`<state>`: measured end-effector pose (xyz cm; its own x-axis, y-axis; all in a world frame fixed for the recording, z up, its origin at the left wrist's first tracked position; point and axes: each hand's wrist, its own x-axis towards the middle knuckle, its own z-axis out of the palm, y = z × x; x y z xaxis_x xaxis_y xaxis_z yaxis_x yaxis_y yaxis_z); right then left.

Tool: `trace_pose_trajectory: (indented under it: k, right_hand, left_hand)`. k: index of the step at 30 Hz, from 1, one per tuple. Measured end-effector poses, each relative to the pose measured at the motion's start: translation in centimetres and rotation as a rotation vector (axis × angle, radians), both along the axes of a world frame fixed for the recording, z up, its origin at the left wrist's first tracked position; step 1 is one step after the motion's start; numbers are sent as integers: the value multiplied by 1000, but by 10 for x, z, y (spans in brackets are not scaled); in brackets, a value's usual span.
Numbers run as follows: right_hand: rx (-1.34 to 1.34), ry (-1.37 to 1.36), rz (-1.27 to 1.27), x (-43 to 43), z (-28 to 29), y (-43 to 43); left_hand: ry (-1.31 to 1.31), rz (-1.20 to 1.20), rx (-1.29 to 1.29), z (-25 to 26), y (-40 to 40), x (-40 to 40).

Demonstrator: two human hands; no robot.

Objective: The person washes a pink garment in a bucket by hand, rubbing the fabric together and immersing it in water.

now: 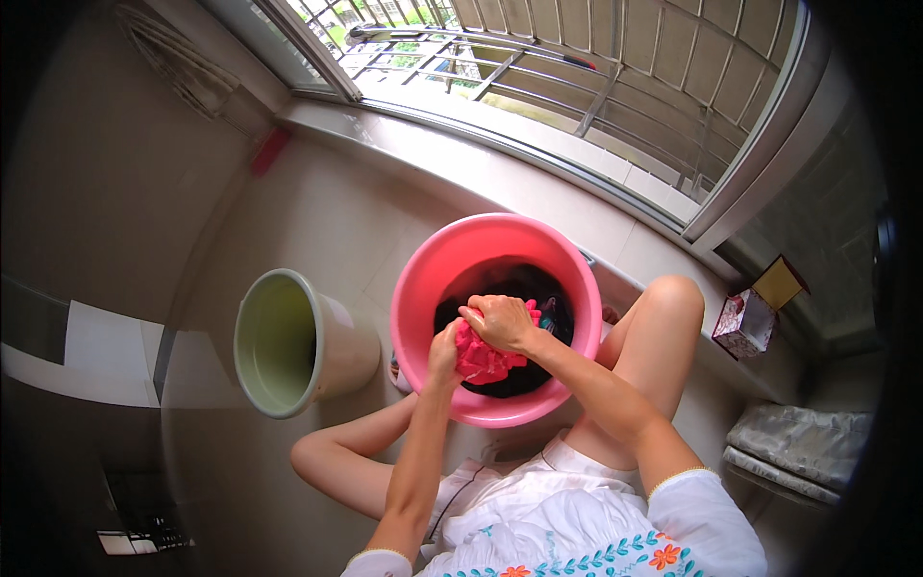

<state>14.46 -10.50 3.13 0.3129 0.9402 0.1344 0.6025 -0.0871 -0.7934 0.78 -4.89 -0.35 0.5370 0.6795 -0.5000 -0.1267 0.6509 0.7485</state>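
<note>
A large pink plastic tub (433,260) stands on the floor between my bent legs. Dark wet-looking cloth (515,278) lies low inside it. Above this, a bunched bright pink cloth (483,360) is gripped in both hands. My left hand (445,350) closes on its left side, and my right hand (499,319) closes over its top, the two hands touching. Part of the pink cloth sticks out beyond my right hand. Whether there is water in the tub I cannot tell.
Left of the tub stands a pale green bucket (342,353). A tiled ledge (505,173) runs below the barred window. On the right are an open patterned box (746,321) and a folded silvery item (800,443). A pink brush-like object (269,151) is by the far corner.
</note>
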Motion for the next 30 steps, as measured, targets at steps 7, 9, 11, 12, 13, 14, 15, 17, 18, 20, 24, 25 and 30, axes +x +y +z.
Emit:
trace_pose_trajectory:
  k: [7,9,11,12,13,14,15,17,18,20,24,25,30]
  right_hand:
    - [-44,521,393,31,21,-10]
    - [26,527,322,26,26,-11]
    - [76,488,388,21,29,-11]
    - [43,515,361,22,30,-11]
    - [66,529,395,23,29,-11]
    - [-11,553,373,26,28,-10]
    - [-28,579,347,31,25,-10]
    - [-182,425,381,46,14,-11]
    - [-207,337,427,50,8,-11]
    - [-255,232,571,50,-6,-10]
    - [-246,601,454,42,-25,-11]
    - [-292,736,404,43,-26,-9]
    - [158,801,37,35,-5,-4]
  left_hand:
    - [417,-509,586,47,13,-35]
    - [425,-541,892,54,7,-28]
    - [440,-503,1365,54,2,-12]
    - [332,-456,1161,53,0,-4]
    - [380,-452,1033,54,1,0]
    - [430,-470,945,55,1,4]
    - [498,-476,873,54,1,7]
    - [387,-476,717,57,2,6]
    - [345,-464,646,59,3,4]
    - [217,-409,530,64,2,-2]
    - [-115,-223,243,73,2,-16]
    - [-210,-161,165,72,2,-19]
    - [-359,10,-185,33,0,-16]
